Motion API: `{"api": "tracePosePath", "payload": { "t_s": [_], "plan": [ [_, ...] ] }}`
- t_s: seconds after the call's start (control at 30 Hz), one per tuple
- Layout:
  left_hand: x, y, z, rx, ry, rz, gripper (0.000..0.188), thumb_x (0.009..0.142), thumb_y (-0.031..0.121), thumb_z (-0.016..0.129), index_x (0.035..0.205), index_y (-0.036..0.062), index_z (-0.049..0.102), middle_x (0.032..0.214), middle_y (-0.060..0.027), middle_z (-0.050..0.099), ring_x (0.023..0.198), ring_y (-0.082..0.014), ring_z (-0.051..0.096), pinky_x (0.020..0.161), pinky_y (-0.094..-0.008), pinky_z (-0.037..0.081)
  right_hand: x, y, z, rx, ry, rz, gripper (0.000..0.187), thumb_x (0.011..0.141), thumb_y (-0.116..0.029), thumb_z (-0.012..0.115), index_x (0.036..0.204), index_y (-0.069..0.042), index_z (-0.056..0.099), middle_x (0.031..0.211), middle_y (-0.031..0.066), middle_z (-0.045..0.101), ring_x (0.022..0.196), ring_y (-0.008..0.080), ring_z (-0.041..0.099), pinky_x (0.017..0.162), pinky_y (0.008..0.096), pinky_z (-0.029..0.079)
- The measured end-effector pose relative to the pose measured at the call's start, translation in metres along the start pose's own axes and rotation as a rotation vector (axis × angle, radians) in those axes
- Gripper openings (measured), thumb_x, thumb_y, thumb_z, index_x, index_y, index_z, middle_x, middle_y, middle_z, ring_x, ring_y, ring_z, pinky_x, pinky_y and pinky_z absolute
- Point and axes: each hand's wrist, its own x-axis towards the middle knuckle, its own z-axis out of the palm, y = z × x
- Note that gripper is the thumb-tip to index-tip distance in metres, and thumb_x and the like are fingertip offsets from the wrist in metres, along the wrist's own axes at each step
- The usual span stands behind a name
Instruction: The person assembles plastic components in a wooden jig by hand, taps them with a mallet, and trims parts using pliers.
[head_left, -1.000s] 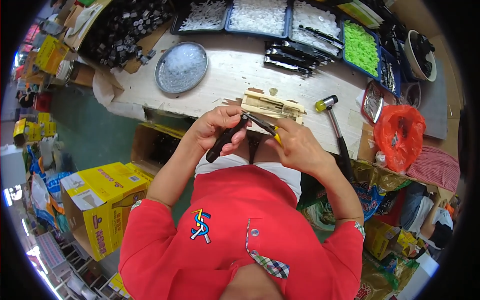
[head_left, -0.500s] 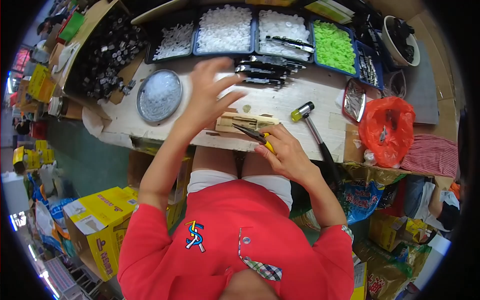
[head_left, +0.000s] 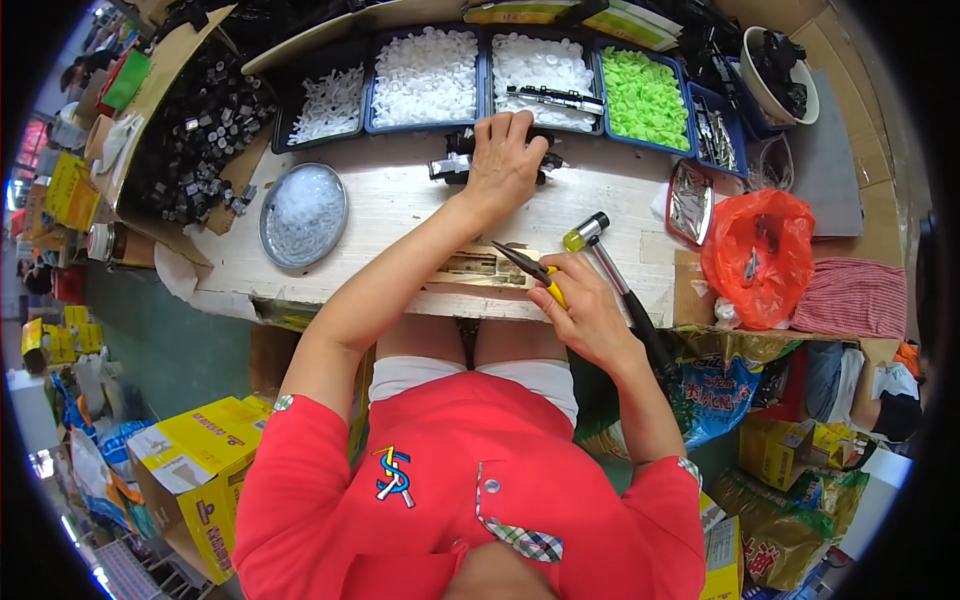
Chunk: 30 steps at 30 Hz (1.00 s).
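My left hand reaches over a small stack of long black-and-silver parts. Its fingers curl down round them, and the palm hides most of the stack. In my right hand is a pair of needle-nose pliers with yellow handles, the dark jaws pointing up and left. Under and beside those jaws lies a slotted wooden block near the table's front edge. A hammer with a yellow-and-black head and a black grip rests just right of my right hand.
Along the back stand trays of white pieces, round white caps and green pieces. A round metal dish of small pieces sits left. A box of black parts borders the left, a red plastic bag the right.
My left hand has gone from open in the air, left of the stack, forward and right onto the black-and-silver parts. My right hand still holds the pliers by the block.
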Motion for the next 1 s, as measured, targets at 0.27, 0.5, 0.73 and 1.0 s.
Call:
{"api": "tracePosePath", "payload": {
  "t_s": [0.27, 0.5, 0.73, 1.0],
  "plan": [
    [-0.015, -0.005, -0.078, -0.569, 0.092, -0.242, 0.029, 0.073, -0.002, 0.060, 0.101, 0.0050, 0.054, 0.088, -0.0091, 0.052, 0.078, -0.0239, 0.052, 0.070, -0.0317, 0.039, 0.006, -0.002, -0.001, 0.016, 0.119, 0.044, 0.020, 0.082, -0.013, 0.058, 0.082, 0.006, 0.055, 0.097, 0.0173, 0.055, 0.088, 0.0335, 0.052, 0.076, 0.0376, 0.042],
    [-0.060, 0.011, -0.129, -1.111, -0.056, -0.757, 0.026, 0.088, 0.015, 0.056, 0.112, 0.0048, 0.051, 0.069, 0.0002, 0.051, 0.057, -0.0050, 0.046, 0.052, -0.0200, 0.040, 0.035, -0.014, 0.004, 0.021, 0.085, 0.015, 0.022, 0.083, -0.014, 0.056, 0.090, 0.007, 0.056, 0.102, 0.0173, 0.054, 0.091, 0.0326, 0.050, 0.079, 0.0381, 0.041],
    [-0.071, 0.023, -0.142, -0.856, -0.037, -0.628, 0.022, 0.085, 0.011, 0.059, 0.103, -0.0003, 0.055, 0.087, -0.0118, 0.062, 0.071, -0.0161, 0.057, 0.064, -0.0259, 0.045, 0.040, -0.027, 0.011, 0.005, -0.006, -0.016, 0.025, 0.083, -0.016, 0.056, 0.090, 0.007, 0.056, 0.102, 0.0179, 0.054, 0.092, 0.0328, 0.050, 0.080, 0.0384, 0.041],
    [-0.076, 0.031, -0.146, -0.716, -0.014, -0.541, 0.019, 0.084, 0.010, 0.059, 0.100, -0.0007, 0.056, 0.081, -0.0105, 0.061, 0.066, -0.0162, 0.058, 0.060, -0.0271, 0.046, 0.032, -0.029, 0.012, -0.040, -0.127, -0.006, 0.018, 0.083, -0.014, 0.057, 0.084, 0.005, 0.056, 0.091, 0.0162, 0.055, 0.080, 0.0341, 0.055, 0.068, 0.0365, 0.045]
  ]
}}
